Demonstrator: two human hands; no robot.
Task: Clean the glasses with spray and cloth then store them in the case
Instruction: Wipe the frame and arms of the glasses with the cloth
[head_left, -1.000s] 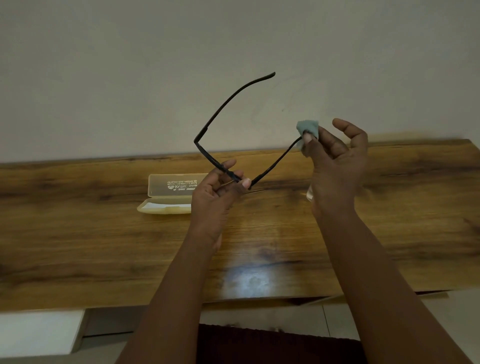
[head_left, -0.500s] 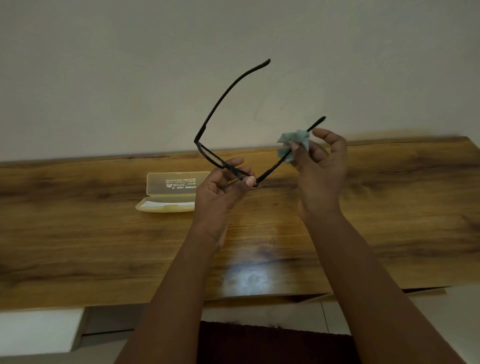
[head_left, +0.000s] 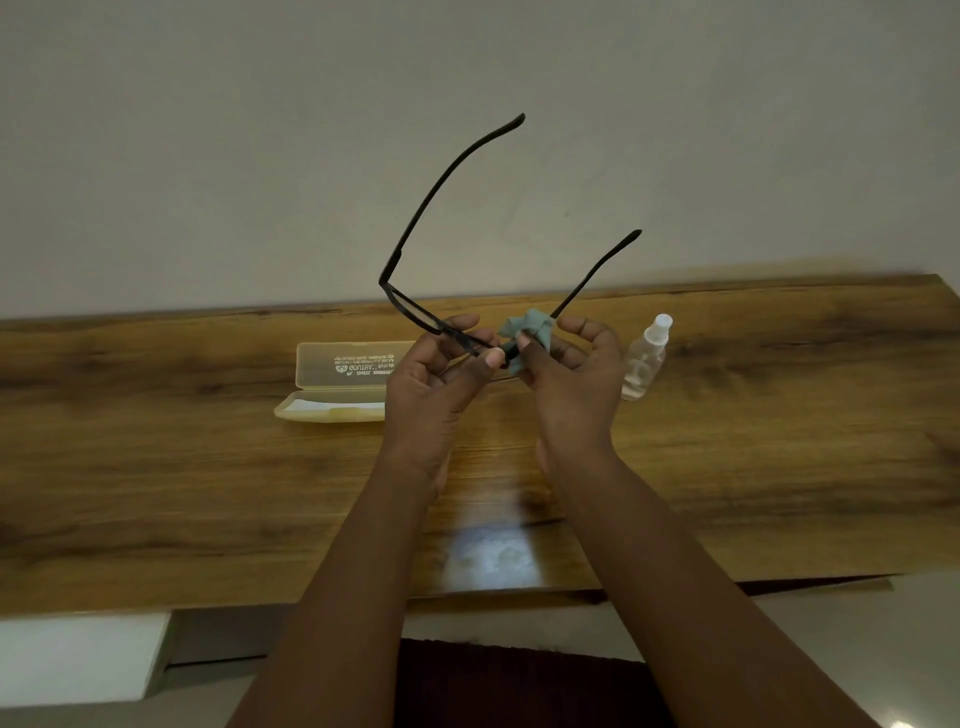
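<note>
The open case (head_left: 340, 382) lies near the counter's (head_left: 156, 467) back edge, white lining showing, while a clear spray bottle (head_left: 644, 358) stands further right. The left hand (head_left: 436, 384) pinches the glasses (head_left: 415, 312) above the counter, temples pointing up and away toward the wall. The right hand's (head_left: 571, 384) fingers press the cloth (head_left: 530, 332) around the frame's right end.

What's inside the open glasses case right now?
The case lies open on the table, lid up. The visible left part of its tray shows only a pale lining. The left hand, holding the glasses, covers the tray's right end, so that part is unknown.
</note>
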